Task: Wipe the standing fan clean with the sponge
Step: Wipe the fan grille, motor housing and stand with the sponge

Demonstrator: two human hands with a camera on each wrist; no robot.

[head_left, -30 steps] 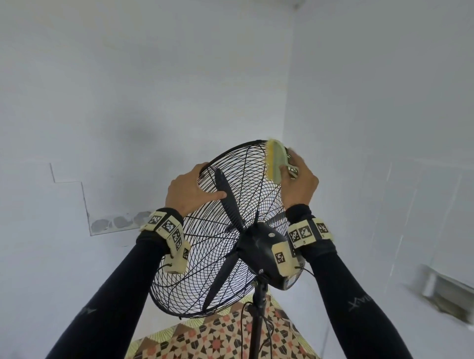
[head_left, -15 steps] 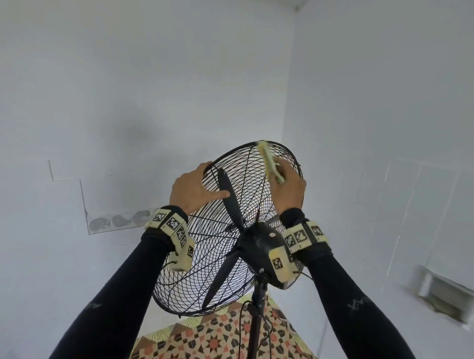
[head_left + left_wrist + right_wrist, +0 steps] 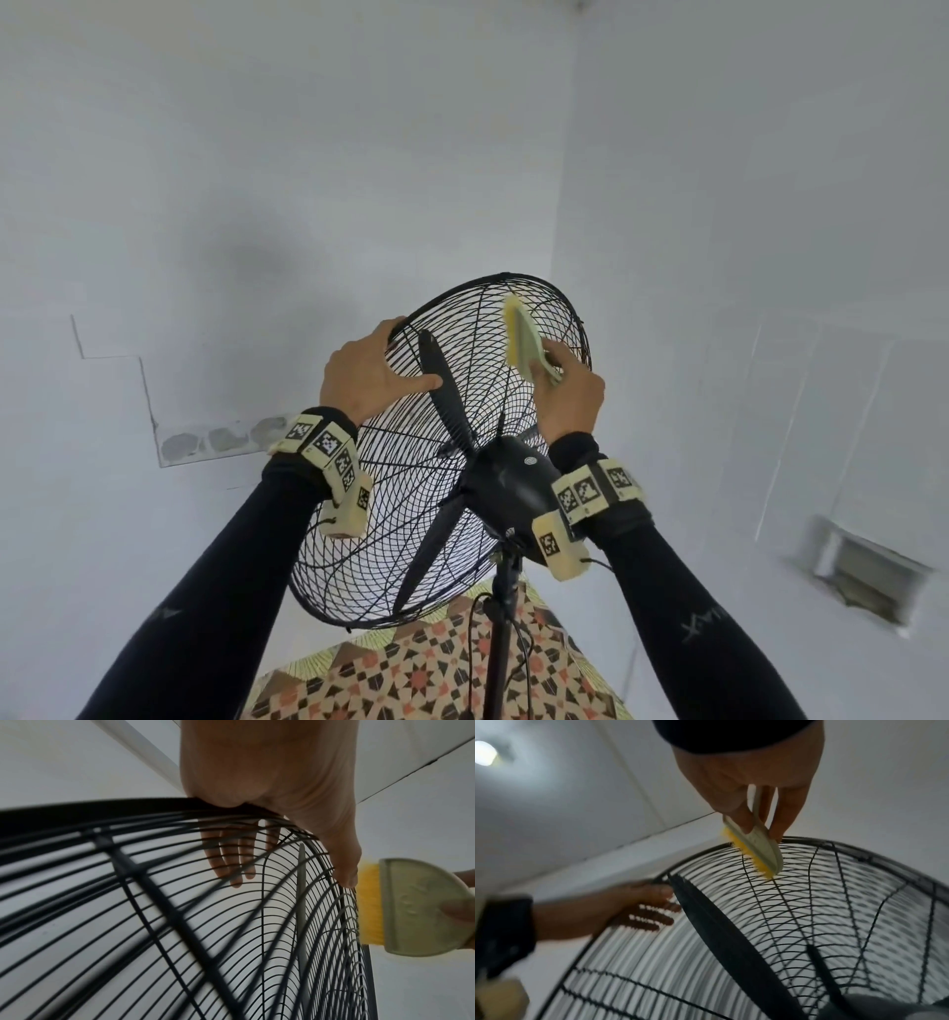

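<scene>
A black standing fan is seen from behind, its wire cage (image 3: 411, 514) tilted upward on a pole (image 3: 500, 642). My left hand (image 3: 364, 375) grips the cage rim at the upper left. The thumb lies on the rear grille and the fingers (image 3: 231, 862) reach over the front. My right hand (image 3: 570, 395) pinches a pale green sponge (image 3: 524, 342) with a yellow scrubbing side. That yellow side presses against the rear grille just below the top rim. From the wrists I see the sponge (image 3: 754, 850) on the wires, the cage (image 3: 154, 882) and a dark blade (image 3: 731, 933) inside.
The black motor housing (image 3: 513, 488) sits just below my right wrist. A cable (image 3: 518, 652) hangs beside the pole above a patterned floor (image 3: 436, 678). White walls meet in a corner close behind the fan. A vent (image 3: 868, 570) sits low on the right wall.
My right hand has drawn the sponge from the top right rim leftward and down onto the rear grille. The left hand has kept its grip on the rim.
</scene>
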